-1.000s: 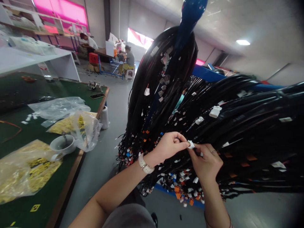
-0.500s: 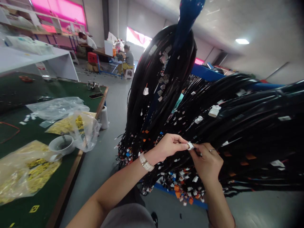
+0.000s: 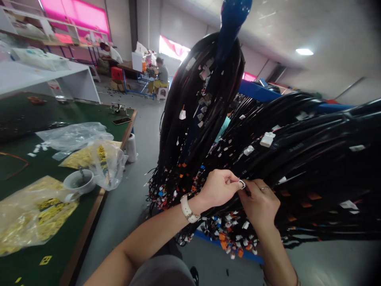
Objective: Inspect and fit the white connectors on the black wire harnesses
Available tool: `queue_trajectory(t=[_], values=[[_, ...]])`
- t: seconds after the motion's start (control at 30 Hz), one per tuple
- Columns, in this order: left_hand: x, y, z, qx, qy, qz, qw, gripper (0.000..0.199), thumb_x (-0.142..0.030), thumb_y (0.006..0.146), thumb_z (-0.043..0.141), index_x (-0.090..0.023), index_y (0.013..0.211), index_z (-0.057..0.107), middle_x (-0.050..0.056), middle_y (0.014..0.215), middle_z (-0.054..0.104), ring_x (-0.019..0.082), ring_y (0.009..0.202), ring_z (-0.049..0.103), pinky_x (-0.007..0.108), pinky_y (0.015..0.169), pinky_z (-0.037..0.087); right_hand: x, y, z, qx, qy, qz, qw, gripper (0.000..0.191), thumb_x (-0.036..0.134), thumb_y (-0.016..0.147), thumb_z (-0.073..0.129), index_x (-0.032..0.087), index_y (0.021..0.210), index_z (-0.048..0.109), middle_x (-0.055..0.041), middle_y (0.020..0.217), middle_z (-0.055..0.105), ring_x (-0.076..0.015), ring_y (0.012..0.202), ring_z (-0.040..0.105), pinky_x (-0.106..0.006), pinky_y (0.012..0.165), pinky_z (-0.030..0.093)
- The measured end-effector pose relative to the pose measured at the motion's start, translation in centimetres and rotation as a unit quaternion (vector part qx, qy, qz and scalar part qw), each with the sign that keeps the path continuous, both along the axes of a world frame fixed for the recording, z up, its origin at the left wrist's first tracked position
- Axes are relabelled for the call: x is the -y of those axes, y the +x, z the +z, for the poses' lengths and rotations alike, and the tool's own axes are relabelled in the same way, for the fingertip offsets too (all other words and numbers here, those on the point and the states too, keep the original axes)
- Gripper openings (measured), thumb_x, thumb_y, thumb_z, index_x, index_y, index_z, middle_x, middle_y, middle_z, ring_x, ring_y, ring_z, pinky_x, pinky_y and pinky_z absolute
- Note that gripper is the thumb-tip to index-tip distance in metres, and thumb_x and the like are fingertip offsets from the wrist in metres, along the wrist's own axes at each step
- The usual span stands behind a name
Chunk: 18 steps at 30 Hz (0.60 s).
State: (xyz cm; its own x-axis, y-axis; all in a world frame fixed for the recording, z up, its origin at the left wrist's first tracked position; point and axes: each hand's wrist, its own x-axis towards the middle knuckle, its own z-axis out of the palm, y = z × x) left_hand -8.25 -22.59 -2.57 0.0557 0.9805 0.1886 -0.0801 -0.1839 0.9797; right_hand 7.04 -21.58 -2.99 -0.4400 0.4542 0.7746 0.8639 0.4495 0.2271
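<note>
A small white connector [image 3: 242, 184] is pinched between the fingertips of both hands, in front of the hanging black cables [image 3: 321, 147]. My left hand [image 3: 222, 186], with a white watch on its wrist, closes on it from the left. From the right, my right hand [image 3: 262, 200], wearing a ring, has its thumb and forefinger closed at the same connector. The fingers partly cover it. Below the hands hang cable ends with many white, orange and blue connectors [image 3: 222, 237].
At left stands a green-topped table [image 3: 59, 264] with bags of yellow parts [image 3: 29, 214], a white cup [image 3: 79, 182] and a phone [image 3: 122, 120]. A blue rack [image 3: 258, 92] bears the cables. People sit at benches in the background.
My left hand has moved slightly right and its fingers have curled more around the connector. The connector has turned and shifted a little to the right. My right hand has hardly moved.
</note>
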Motion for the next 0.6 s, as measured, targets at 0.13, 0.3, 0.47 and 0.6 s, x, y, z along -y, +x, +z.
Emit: queue_trajectory(t=[0.13,0.3,0.47,0.6], values=[[-0.2,0.0,0.1,0.01,-0.023,-0.007,1.0,0.011,-0.023,0.072,0.068,-0.013,0.067,0.067,-0.007,0.047,0.045,0.006,0.045,0.035,0.021,0.046,0.027,-0.1,0.2,-0.2,-0.001,-0.011,-0.005,1.0,0.018,0.03,0.088,0.058,0.017,0.081,0.07,-0.0033,0.072,0.064,-0.0143,0.065,0.059,-0.024,0.056,0.039],[-0.6,-0.5,-1.1,0.087,-0.028,-0.059,0.994,0.023,-0.032,0.067,0.076,-0.011,0.072,0.07,-0.004,0.053,0.052,0.006,0.049,0.037,0.021,0.046,0.027,-0.3,0.6,-0.3,-0.022,-0.022,0.017,0.999,0.015,0.027,0.087,0.06,0.017,0.082,0.07,-0.0031,0.073,0.065,-0.0143,0.066,0.06,-0.024,0.058,0.042],[-0.9,-1.6,-2.2,0.142,-0.079,-0.136,0.977,0.035,-0.045,0.079,0.064,-0.012,0.085,0.072,-0.01,0.045,0.033,0.004,0.041,0.021,0.021,0.04,0.014,0.1,0.8,0.2,-0.116,-0.09,0.123,0.981,0.007,0.025,0.083,0.065,0.019,0.084,0.068,-0.0015,0.073,0.064,-0.0132,0.062,0.06,-0.024,0.059,0.046],[-1.3,-1.6,-2.6,0.123,-0.072,-0.094,0.985,0.032,-0.04,0.08,0.063,-0.011,0.09,0.071,-0.008,0.048,0.038,0.004,0.041,0.026,0.02,0.04,0.017,1.2,1.3,1.1,-0.183,-0.162,0.169,0.955,0.015,0.03,0.075,0.074,0.021,0.082,0.066,-0.0021,0.077,0.064,-0.0158,0.066,0.06,-0.027,0.059,0.047]])
